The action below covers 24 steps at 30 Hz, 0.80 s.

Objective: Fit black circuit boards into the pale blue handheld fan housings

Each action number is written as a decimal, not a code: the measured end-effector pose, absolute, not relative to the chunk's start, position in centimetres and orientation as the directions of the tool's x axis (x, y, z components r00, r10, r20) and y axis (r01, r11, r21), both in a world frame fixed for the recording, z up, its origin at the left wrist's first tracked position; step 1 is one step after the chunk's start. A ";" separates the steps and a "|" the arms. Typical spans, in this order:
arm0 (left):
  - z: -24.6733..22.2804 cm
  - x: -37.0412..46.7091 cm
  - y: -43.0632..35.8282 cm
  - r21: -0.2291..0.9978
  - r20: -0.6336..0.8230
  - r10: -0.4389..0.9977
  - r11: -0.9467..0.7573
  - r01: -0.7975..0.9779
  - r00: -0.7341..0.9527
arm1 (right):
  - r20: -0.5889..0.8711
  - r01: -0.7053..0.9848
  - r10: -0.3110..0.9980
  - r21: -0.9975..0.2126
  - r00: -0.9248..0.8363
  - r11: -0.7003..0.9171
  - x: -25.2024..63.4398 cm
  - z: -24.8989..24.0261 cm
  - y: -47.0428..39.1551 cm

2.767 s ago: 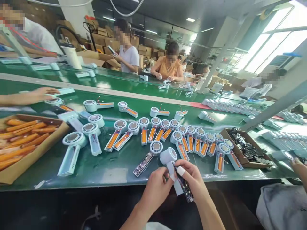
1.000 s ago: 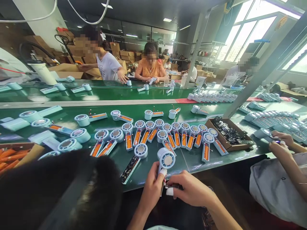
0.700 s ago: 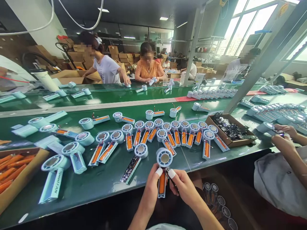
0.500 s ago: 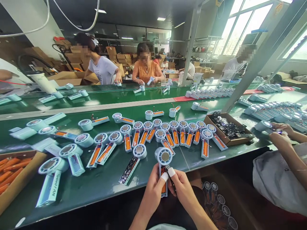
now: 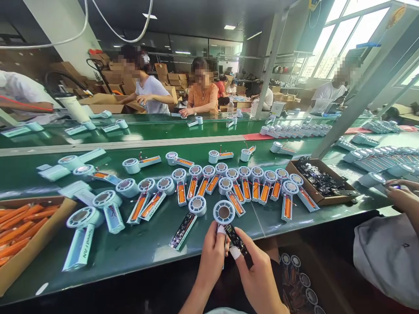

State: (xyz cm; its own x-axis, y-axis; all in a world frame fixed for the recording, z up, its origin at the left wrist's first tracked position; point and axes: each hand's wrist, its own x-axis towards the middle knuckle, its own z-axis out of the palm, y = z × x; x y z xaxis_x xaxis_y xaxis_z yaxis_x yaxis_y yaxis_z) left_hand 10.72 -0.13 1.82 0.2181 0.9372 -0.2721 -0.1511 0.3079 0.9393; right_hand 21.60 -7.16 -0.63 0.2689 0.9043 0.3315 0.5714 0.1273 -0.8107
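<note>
My left hand [image 5: 212, 250] is closed around the handle of a light-blue handheld fan [image 5: 224, 212], its round head facing up at the table's front edge. My right hand [image 5: 253, 261] grips a black circuit board [image 5: 236, 239] with small parts on it, tilted across the fan's handle. White covers wrap both thumbs. The inside of the held handle is mostly hidden by my fingers and the board. Just left on the table lies a fan with a circuit board in its handle [image 5: 182, 230]. Behind it stand several fans with orange battery cells [image 5: 236, 203] in open handles.
A cardboard box of orange cells [image 5: 29, 222] stands at the left, and a box of black circuit boards [image 5: 322, 181] at the right. Several fans lie in a bin [image 5: 299, 279] below the table edge. A co-worker's hands [image 5: 404, 192] hold a fan at the right; other people sit across the green belt [image 5: 147, 128].
The circuit board in my right hand has turned so its component face shows, and my right thumb has moved down along it. The view has shifted slightly left.
</note>
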 end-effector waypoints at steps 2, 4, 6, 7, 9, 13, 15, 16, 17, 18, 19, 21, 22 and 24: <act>1.7 10.6 0.0 0.924 -0.292 0.929 0.336 -0.184 0.227 | 0.414 0.652 0.873 -0.741 0.257 0.159 21.6 -1.0 -7.0; 1.6 10.4 0.2 0.900 -0.315 0.918 0.369 -0.231 0.240 | 0.481 0.719 0.846 -0.669 0.229 0.186 21.7 -1.3 -6.8; 1.6 10.2 0.3 0.870 -0.339 0.905 0.405 -0.280 0.255 | 0.532 0.769 0.830 -0.598 0.169 0.227 21.9 -1.4 -6.7; 1.7 10.2 0.4 0.856 -0.352 0.899 0.422 -0.300 0.261 | 0.552 0.788 0.824 -0.563 0.133 0.250 22.0 -1.4 -6.7; 1.9 10.1 0.5 0.832 -0.374 0.889 0.447 -0.328 0.263 | 0.579 0.820 0.812 -0.496 0.069 0.284 22.0 -1.4 -6.7; 2.2 10.2 0.5 0.812 -0.398 0.885 0.462 -0.356 0.242 | 0.611 0.874 0.792 -0.383 -0.005 0.301 21.8 -0.9 -6.9; 2.3 10.3 0.5 0.809 -0.399 0.886 0.461 -0.365 0.235 | 0.620 0.891 0.783 -0.332 -0.040 0.309 21.7 -0.6 -7.0; 2.4 10.3 0.5 0.808 -0.397 0.887 0.459 -0.369 0.235 | 0.624 0.897 0.780 -0.314 -0.052 0.310 21.7 -0.5 -7.0; 2.4 10.3 0.5 0.807 -0.396 0.888 0.459 -0.372 0.234 | 0.625 0.901 0.778 -0.304 -0.056 0.309 21.7 -0.4 -7.0; 2.4 10.3 0.6 0.806 -0.395 0.888 0.458 -0.376 0.235 | 0.625 0.903 0.779 -0.305 -0.051 0.303 21.7 -0.3 -6.9; 2.4 10.3 0.6 0.803 -0.394 0.888 0.458 -0.381 0.237 | 0.621 0.902 0.783 -0.314 -0.040 0.296 21.7 -0.3 -6.9; 2.2 10.3 0.6 0.796 -0.387 0.887 0.459 -0.394 0.251 | 0.607 0.892 0.795 -0.358 -0.002 0.276 21.8 -0.4 -6.7; 2.1 10.3 0.6 0.793 -0.380 0.887 0.458 -0.401 0.261 | 0.595 0.884 0.803 -0.387 0.023 0.261 21.8 -0.4 -6.6; 1.6 10.4 0.5 0.791 -0.363 0.891 0.450 -0.416 0.274 | 0.570 0.869 0.818 -0.441 0.078 0.225 21.7 -0.6 -6.3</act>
